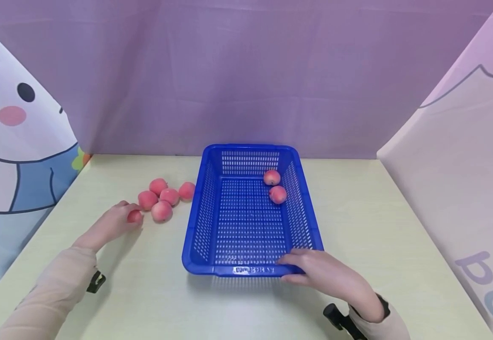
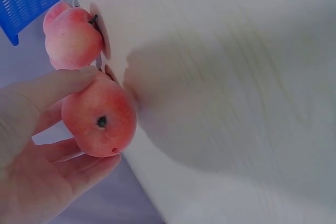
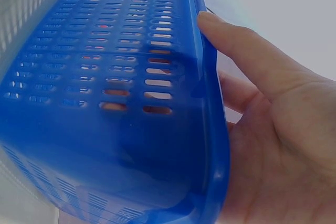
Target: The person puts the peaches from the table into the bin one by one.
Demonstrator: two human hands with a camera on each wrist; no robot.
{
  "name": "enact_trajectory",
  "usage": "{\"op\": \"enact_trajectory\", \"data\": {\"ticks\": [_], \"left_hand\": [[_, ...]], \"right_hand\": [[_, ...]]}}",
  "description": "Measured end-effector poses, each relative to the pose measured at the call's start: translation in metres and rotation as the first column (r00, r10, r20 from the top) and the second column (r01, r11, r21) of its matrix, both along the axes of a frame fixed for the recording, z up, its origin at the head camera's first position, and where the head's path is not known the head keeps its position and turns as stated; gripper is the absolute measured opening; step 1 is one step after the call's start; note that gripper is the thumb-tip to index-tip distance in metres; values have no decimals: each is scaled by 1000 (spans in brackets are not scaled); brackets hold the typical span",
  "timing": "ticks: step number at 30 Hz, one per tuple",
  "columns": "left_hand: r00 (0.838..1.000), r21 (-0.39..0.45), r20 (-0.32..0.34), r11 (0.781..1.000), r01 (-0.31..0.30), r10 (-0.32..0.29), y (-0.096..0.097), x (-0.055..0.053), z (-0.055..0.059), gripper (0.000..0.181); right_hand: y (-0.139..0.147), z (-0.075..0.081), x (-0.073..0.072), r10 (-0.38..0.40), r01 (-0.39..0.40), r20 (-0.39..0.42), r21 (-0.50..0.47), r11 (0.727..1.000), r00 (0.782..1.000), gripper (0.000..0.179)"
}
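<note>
Near the left of the table, my left hand [image 1: 112, 225] grips a pinkish-red apple [image 1: 134, 216], thumb on one side and fingers on the other. In the left wrist view the held apple [image 2: 100, 115] shows a dark dimple facing the camera. Several more apples [image 1: 162, 211] lie grouped just beyond that hand. A blue plastic basket [image 1: 249, 270] stands at the middle, with two apples [image 1: 278, 194] along its right side. At its near right corner my right hand [image 1: 320, 271] holds the rim, fingers inside and thumb outside. The right wrist view shows the thumb on the basket rim [image 3: 210, 77].
The pale table [image 1: 369, 222] reaches a purple cloth backdrop [image 1: 246, 75] behind the basket. Printed panels stand at the left [image 1: 12, 156] and right [image 1: 454, 170]. Each wrist wears a black strap mount [image 1: 96, 282].
</note>
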State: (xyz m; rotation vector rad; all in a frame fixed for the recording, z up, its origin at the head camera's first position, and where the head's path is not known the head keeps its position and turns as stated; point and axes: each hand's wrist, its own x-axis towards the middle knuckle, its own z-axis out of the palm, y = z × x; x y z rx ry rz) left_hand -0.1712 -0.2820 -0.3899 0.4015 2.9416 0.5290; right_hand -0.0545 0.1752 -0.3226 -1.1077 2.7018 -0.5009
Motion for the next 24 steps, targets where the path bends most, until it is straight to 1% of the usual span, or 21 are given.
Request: {"op": "enact_trajectory", "data": {"ticks": [2,5,9,13,20,24], "left_hand": [[1000,-4,-11,1000,9,-9,0,0,1,33],[1000,-10,-2,1000,11,-11,0,1,3,34],[1000,-24,19,1000,17,-16,4,1,11,37],[999,-46,5,998,38,-38,7,2,20,39],[997,-62,-30,996,66,-68,10,2,32,39],[997,-63,-35,995,72,-74,14,0,41,38]], "right_hand": [[0,0,0,0,0,1,2,1000,1000,27],[0,0,0,1,-1,-1,3,1000,1000,27],[0,0,0,7,-7,-14,-1,1000,1000,27],[0,0,1,12,-12,-23,-4,1000,1000,27],[0,0,1,7,-7,-13,-1,1000,1000,28],[-1,0,0,4,-4,-6,-2,1000,1000,27]]}}
